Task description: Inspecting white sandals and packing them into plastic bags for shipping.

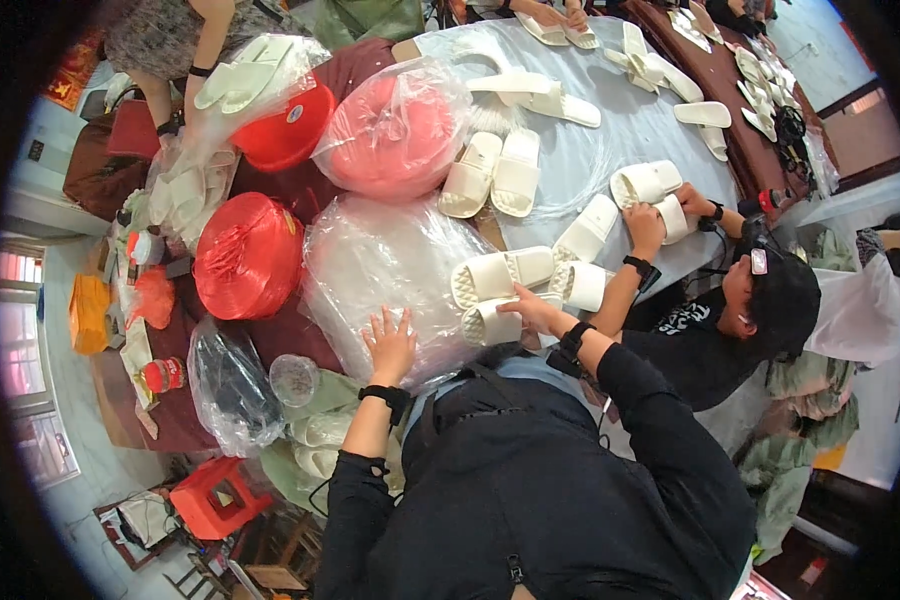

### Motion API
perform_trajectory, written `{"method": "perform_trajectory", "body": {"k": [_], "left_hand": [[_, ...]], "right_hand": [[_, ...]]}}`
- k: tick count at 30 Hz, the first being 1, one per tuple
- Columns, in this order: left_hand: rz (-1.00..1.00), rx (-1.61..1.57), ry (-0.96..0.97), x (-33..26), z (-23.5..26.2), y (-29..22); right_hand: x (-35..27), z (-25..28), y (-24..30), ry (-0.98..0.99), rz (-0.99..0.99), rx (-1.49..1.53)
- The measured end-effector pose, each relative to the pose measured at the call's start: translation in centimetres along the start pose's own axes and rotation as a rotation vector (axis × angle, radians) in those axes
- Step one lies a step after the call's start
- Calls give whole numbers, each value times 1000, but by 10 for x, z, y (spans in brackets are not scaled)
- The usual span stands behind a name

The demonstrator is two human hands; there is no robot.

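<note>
Plainly, the fingers of your right hand touch a cream slipper; whether they grip it underneath, can't tell. It lies just beside another slipper, at the right edge of a clear plastic bag. Your left hand has its fingers fanned wide on that bag. Likely best: take the sole, spare the strap, keep the plastic flat. Left palm down, forearm pointing ahead; right forearm angled leftward, elbow bent. Beyond, a co-worker's hands handle slippers over the table.

a workshop: people handle pale slippers around a covered table.
</note>
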State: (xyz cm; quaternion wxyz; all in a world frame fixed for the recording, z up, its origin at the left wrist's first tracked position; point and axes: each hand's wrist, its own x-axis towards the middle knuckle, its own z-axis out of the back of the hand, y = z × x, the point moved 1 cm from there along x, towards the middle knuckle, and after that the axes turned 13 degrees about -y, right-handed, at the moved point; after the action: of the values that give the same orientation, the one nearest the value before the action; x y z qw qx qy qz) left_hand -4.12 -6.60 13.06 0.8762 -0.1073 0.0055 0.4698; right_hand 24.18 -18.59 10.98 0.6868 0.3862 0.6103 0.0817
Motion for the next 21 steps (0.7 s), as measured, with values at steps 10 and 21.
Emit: {"method": "perform_trajectory", "body": {"k": [10,21], "left_hand": [[-225,142,-286,-11,-9,33],[-187,-34,-123,-2,-5,19]], "right_hand": [[-46,-31,40,44,-11,409],[-38,-56,21,10,-348,182]]}}
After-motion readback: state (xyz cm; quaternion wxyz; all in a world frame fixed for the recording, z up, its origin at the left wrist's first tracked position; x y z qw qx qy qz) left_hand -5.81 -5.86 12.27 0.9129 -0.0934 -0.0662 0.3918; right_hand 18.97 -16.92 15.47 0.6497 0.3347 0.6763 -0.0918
